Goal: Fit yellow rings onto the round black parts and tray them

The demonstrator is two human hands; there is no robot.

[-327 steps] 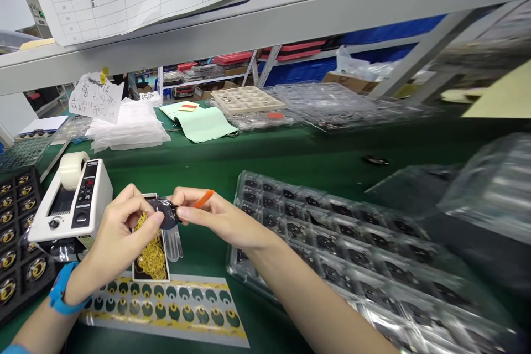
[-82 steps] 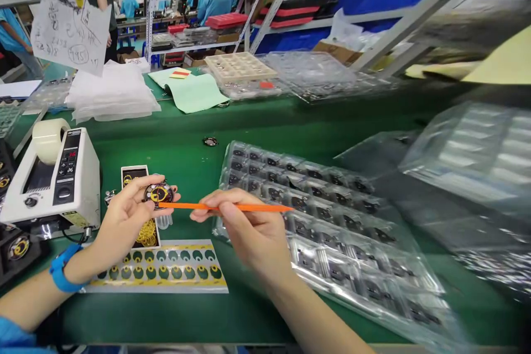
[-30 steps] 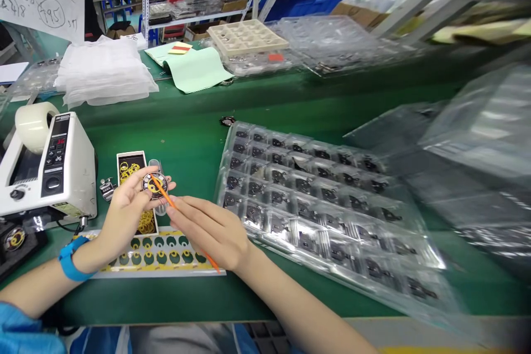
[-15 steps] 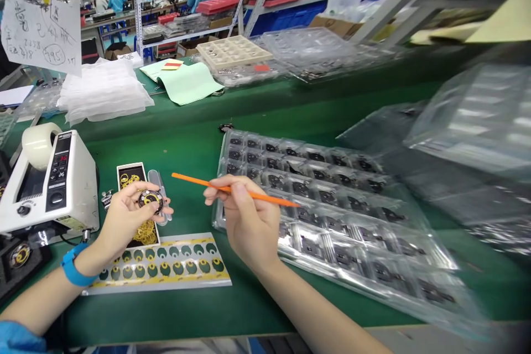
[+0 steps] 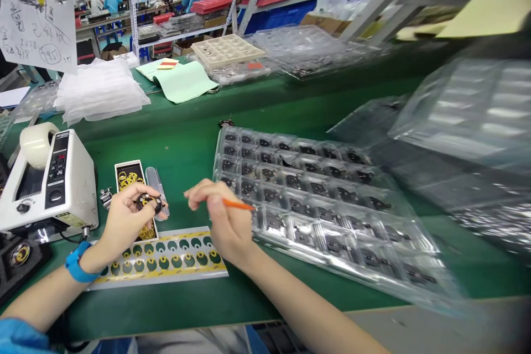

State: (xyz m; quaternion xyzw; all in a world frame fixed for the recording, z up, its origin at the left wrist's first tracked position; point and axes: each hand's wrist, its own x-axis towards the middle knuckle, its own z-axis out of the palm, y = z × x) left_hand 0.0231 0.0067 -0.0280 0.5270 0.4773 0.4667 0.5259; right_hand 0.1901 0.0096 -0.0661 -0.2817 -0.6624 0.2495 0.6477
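My left hand point(image 5: 128, 214) pinches a small round black part with a yellow ring point(image 5: 150, 202) between thumb and fingers, over a small white-rimmed box point(image 5: 128, 164) of yellow rings. To its right, my right hand point(image 5: 226, 227) is closed around an orange stick point(image 5: 238, 205). One end of the stick points right; the fingers hide most of the rest. Beneath the hands lies a sheet of green and yellow round stickers point(image 5: 174, 272). Just right of the box rests a clear slim case point(image 5: 154, 179).
A clear blister tray point(image 5: 298, 253) of black parts covers the right side. At left stands a white tape dispenser point(image 5: 78, 177), with a small metal object point(image 5: 105, 198) beside it. White sheets point(image 5: 99, 88), green paper point(image 5: 186, 82) and a cream tray point(image 5: 228, 48) lie on the back ledge.
My right hand has moved left, closer to my left hand, and the stick's left end is now mostly hidden by the fingers. The round part has tilted in my left hand.
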